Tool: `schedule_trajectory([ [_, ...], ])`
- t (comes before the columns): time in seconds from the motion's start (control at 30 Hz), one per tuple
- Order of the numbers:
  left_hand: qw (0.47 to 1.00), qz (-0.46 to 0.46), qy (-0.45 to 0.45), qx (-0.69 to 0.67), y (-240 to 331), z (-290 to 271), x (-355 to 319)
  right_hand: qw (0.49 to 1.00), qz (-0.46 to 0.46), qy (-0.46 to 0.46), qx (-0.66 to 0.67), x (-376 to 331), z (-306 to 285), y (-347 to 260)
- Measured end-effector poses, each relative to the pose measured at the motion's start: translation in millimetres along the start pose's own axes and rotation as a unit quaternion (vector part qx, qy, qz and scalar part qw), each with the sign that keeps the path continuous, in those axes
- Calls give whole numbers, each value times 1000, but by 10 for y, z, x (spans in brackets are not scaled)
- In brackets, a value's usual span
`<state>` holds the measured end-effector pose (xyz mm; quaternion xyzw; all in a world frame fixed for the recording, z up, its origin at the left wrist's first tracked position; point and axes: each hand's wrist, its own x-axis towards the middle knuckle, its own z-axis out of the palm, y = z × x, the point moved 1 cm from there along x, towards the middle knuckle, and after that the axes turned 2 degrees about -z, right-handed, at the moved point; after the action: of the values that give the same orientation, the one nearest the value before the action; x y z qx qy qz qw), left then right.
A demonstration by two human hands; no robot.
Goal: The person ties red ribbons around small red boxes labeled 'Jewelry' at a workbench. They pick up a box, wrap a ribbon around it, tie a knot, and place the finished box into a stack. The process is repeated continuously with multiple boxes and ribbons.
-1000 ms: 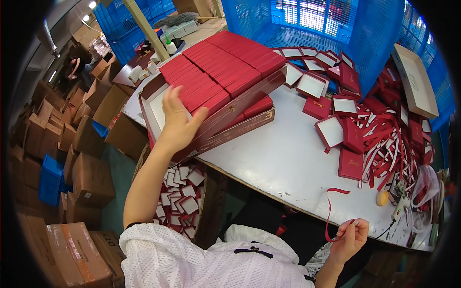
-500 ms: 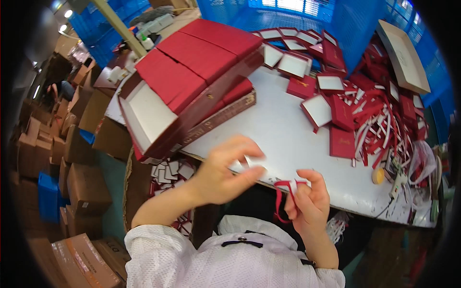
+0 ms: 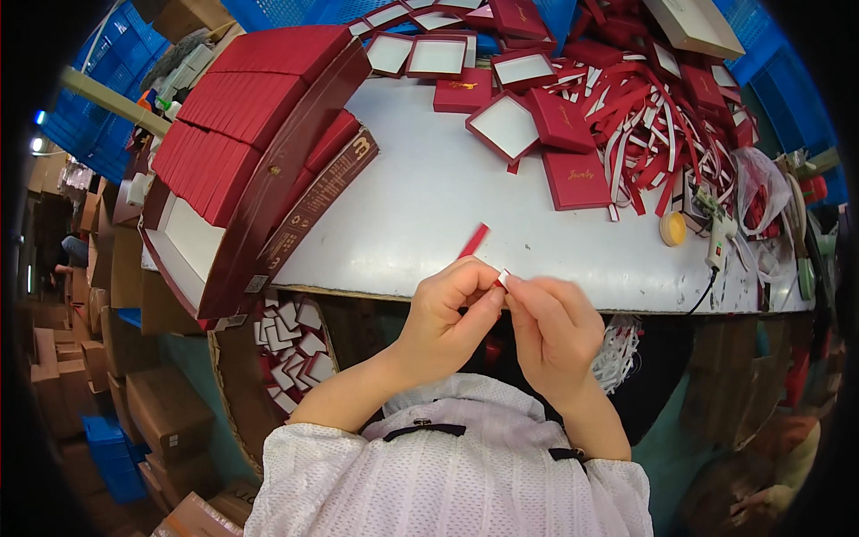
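My left hand (image 3: 447,318) and my right hand (image 3: 559,336) meet above the front edge of the white table, thumbs and forefingers pinched. Between their fingertips is a red ribbon (image 3: 502,279) with a white end or backing; the fingers hide most of it. A flat red strip (image 3: 475,240) shows just beyond my left fingers; I cannot tell if it is part of the same ribbon. To the right of them lies a heap of red-and-white ribbons (image 3: 640,134). Red box lids (image 3: 575,182) and white-lined box halves (image 3: 504,125) lie beyond.
At left, a large carton (image 3: 268,170) holds rows of red boxes. Below it, another carton (image 3: 228,376) contains small white-and-red pieces. A power strip (image 3: 721,240), yellow roll (image 3: 672,228) and plastic bag (image 3: 762,183) sit at right. A person (image 3: 761,483) is at lower right.
My hands have come together; my left hand moved right to the ribbon that my right hand was holding. The view has shifted, so the table and boxes appear higher and further left.
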<state>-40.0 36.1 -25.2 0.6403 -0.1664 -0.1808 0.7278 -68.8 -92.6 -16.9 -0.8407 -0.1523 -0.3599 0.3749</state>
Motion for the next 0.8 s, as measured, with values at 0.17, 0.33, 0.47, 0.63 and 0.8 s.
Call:
schedule_trajectory([
  [0.17, 978, 99, 20, 183, -32, 32, 59, 988, -49, -34, -145, -37, -77, 40],
  [0.33, 939, 183, 9, 290, -83, 202, 56, 992, -35, -13, -117, -242, -131, 157],
  [0.47, 989, 105, 60, 81, -285, 273, 2, 847, 382, 178, 323, -471, -316, 235],
  [0.63, 923, 14, 92, -375, -273, -157, -142, 474, 457, 408, 633, -1425, -953, 1035],
  [0.8, 897, 79, 192, -390, 3, -705, -381, 509, 530, 507, 451, -2868, -1551, 1943],
])
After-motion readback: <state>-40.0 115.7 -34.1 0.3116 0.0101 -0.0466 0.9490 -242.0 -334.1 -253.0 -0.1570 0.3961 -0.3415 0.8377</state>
